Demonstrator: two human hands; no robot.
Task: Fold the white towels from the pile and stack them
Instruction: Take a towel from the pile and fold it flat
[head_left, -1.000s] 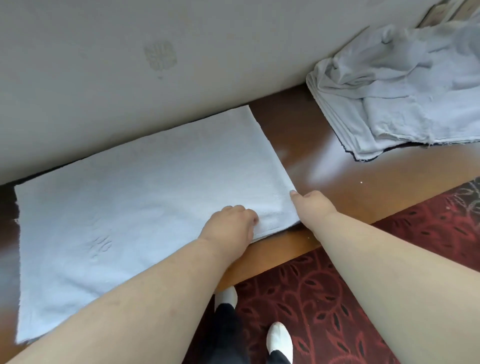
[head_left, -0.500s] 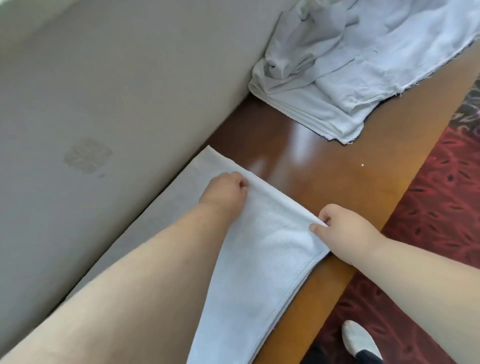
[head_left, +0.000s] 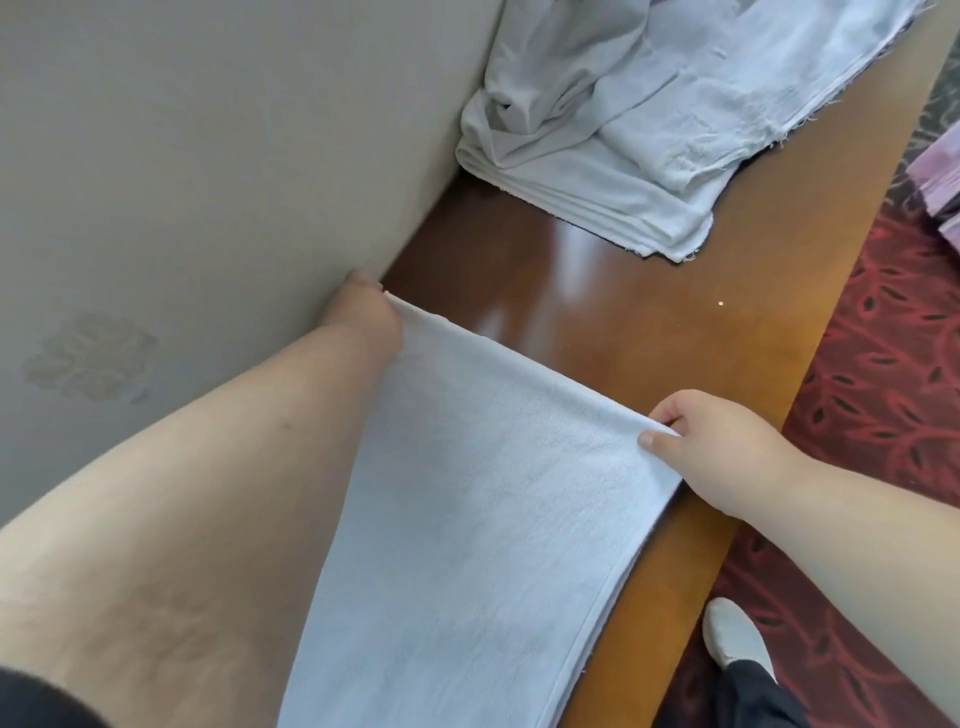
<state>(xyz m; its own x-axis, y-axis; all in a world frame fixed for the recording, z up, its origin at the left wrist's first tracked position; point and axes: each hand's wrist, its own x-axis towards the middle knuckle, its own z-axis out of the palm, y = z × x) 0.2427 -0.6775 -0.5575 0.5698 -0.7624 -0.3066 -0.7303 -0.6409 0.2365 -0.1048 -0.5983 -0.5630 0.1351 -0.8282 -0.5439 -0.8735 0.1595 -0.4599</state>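
Hands (head_left: 719, 441) pinching towel (head_left: 483, 509) corners (both)

My arms are bare to the elbow; a black sleeve (head_left: 36, 699) edges my left arm, with black trousers (head_left: 748, 696) and a white sock (head_left: 732, 642) below.

Left hand (head_left: 371, 312): far, against the wall (head_left: 208, 156), gripping the far corner of the white towel (head_left: 467, 519).
Right hand (head_left: 727, 441): pinching the towel's right corner, thumb on top.
White towel: folded double, lying on the wooden table (head_left: 597, 291).
Towel pile (head_left: 649, 119): far right, crumpled, against the wall.
Floor: red patterned carpet (head_left: 883, 364), white shoe (head_left: 732, 639).
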